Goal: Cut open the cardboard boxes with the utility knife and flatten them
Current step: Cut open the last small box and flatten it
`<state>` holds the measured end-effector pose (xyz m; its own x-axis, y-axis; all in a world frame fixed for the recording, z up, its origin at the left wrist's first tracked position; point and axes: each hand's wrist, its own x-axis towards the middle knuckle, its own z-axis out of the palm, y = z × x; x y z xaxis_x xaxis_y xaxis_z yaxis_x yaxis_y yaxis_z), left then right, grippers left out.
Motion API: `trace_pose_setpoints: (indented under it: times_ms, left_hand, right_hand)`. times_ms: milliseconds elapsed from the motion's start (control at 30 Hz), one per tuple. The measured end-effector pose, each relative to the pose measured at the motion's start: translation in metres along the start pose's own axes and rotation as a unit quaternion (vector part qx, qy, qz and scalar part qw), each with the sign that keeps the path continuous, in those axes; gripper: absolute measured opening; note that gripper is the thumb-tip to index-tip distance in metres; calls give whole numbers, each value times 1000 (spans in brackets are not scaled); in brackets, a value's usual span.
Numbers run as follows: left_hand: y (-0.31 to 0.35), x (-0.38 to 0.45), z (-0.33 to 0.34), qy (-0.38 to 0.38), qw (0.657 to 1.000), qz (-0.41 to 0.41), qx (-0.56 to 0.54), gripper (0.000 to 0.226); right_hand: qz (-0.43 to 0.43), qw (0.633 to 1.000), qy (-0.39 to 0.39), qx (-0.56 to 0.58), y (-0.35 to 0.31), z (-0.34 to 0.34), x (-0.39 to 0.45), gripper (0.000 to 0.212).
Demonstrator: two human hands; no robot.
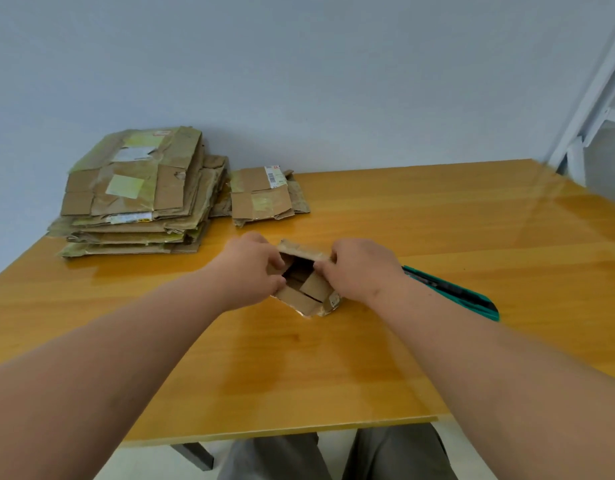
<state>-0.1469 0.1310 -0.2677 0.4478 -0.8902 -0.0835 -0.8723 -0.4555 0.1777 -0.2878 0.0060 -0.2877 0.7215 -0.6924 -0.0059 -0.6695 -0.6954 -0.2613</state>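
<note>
Small box point(304, 280) between gripping fingers point(276, 270)

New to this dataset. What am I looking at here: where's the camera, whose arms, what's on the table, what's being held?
There is no robot: a person works bare-handed, and the single picture comes from a wide-angle camera on their head, looking forward and down. The left hand and right hand both grip a small cardboard box that is open at the top, one hand on each side. It sits on a wooden table. A green utility knife lies on the table beside the right forearm, held by neither hand. At the far left is a stack of flattened boxes, with a smaller pile next to it.
</note>
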Motion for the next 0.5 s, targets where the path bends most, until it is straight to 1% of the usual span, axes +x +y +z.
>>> trace_pose_setpoints:
  times_ms: [33, 100, 167, 233, 267, 333, 400, 467, 500]
  left_hand:
    - [1, 4, 2, -17, 999, -26, 10, 38]
    - [3, 10, 2, -63, 995, -70, -35, 53]
    - [5, 17, 3, -99, 987, -81, -94, 58]
    - [10, 24, 5, -116, 989, -68, -53, 61]
    - [12, 27, 6, -115, 992, -59, -14, 61]
    - [14, 31, 8, -76, 995, -53, 32, 62]
    - [14, 36, 10, -23, 996, -76, 28, 55]
    - [14, 40, 13, 8, 993, -112, 35, 50]
    - [13, 42, 15, 19, 991, -121, 50, 48]
  right_hand:
    - [-1, 1000, -2, 10, 1, -1, 0, 38]
    - [-4, 1000, -6, 26, 3, -3, 2, 41]
    - [1, 999, -2, 37, 5, -5, 6, 43]
    - [13, 998, 1, 54, 5, -7, 10, 43]
    - [25, 998, 2, 61, 5, -8, 12, 42]
    - [46, 998, -1, 42, 1, -10, 15, 38]
    - [60, 998, -13, 28, -3, -14, 18, 34]
    - [74, 995, -18, 57, -4, -16, 21, 27]
    - [75, 994, -5, 76, -3, -15, 20, 20]
